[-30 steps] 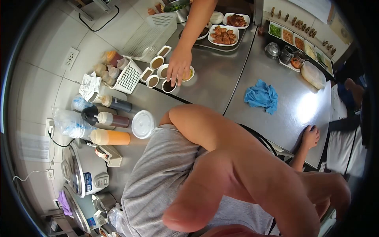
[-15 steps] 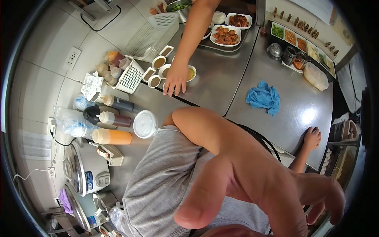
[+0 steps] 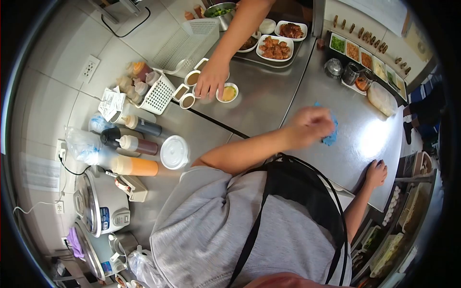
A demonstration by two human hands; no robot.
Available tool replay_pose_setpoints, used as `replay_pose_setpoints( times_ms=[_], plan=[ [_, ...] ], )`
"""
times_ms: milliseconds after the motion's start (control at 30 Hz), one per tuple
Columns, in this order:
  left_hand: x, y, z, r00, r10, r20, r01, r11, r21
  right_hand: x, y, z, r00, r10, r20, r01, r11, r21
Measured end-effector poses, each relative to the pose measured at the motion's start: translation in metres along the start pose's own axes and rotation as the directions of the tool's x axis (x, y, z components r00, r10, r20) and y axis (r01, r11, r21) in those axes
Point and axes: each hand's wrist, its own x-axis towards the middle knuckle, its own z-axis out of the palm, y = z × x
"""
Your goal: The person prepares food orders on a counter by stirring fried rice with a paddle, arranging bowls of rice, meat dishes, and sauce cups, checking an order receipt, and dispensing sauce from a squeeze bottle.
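My left hand (image 3: pixel 309 127) is in front of the blue cloth (image 3: pixel 331 134) and hides most of it. Motion blurs the fingers, so whether it touches the cloth is unclear. At the right edge of the steel counter (image 3: pixel 269 108), my right hand (image 3: pixel 377 174) rests with its fingers lying on the surface, holding nothing visible. Across from me, another person's hand (image 3: pixel 211 81) reaches down among small sauce cups (image 3: pixel 187 101). A cup with yellowish contents (image 3: pixel 229 93) stands beside that hand.
Sauce bottles (image 3: pixel 137 166) and a lidded tub (image 3: pixel 175 152) stand on the left, near a rice cooker (image 3: pixel 113 213). A white basket (image 3: pixel 158 93) holds more bottles. Far back are plates of meat (image 3: pixel 274 49); toppings (image 3: pixel 353 48) and jars (image 3: pixel 363 80) stand back right.
My left hand has swung from close to the camera, fingers apart, out over the blue cloth. The other person's hand has lifted back slightly, uncovering the yellowish cup. My right hand stays at the counter edge.
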Motion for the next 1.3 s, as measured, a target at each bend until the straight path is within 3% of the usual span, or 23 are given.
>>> replay_pose_setpoints(
  times_ms=[67,133,200,267,333,533,633,1300],
  plan=[
    [-0.019,-0.026,-0.021,0.936,-0.244,-0.253,0.288,0.945,0.154,0.0,-0.001,0.001,1.0,0.006,0.005,-0.006,1.0,0.0],
    [-0.051,-0.083,-0.051,0.899,-0.115,-0.423,0.317,0.836,0.447,0.0,0.0,0.0,1.0,0.006,0.011,-0.006,1.0,-0.007],
    [-0.081,-0.106,-0.067,0.843,-0.032,-0.537,0.314,0.84,0.442,-0.001,-0.002,-0.002,1.0,0.01,0.011,-0.01,1.0,-0.009],
    [-0.114,-0.115,-0.079,0.792,-0.019,-0.61,0.419,0.743,0.521,-0.003,-0.001,-0.003,1.0,-0.003,-0.002,0.003,1.0,0.0],
    [-0.134,-0.11,-0.082,0.74,-0.125,-0.661,0.563,0.652,0.508,-0.004,-0.003,-0.006,1.0,-0.004,-0.006,0.004,1.0,0.003],
    [-0.136,-0.106,-0.072,0.831,-0.066,-0.552,0.508,0.496,0.704,-0.004,-0.006,-0.01,1.0,0.011,0.001,-0.011,1.0,-0.022],
    [-0.134,-0.111,-0.074,0.818,-0.068,-0.571,0.532,0.467,0.706,-0.001,-0.005,-0.005,1.0,0.016,-0.008,-0.016,0.999,-0.039],
    [-0.133,-0.112,-0.075,0.846,-0.117,-0.52,0.517,0.414,0.749,-0.004,-0.002,-0.001,0.997,0.005,-0.072,-0.009,0.998,-0.062]
  ],
)
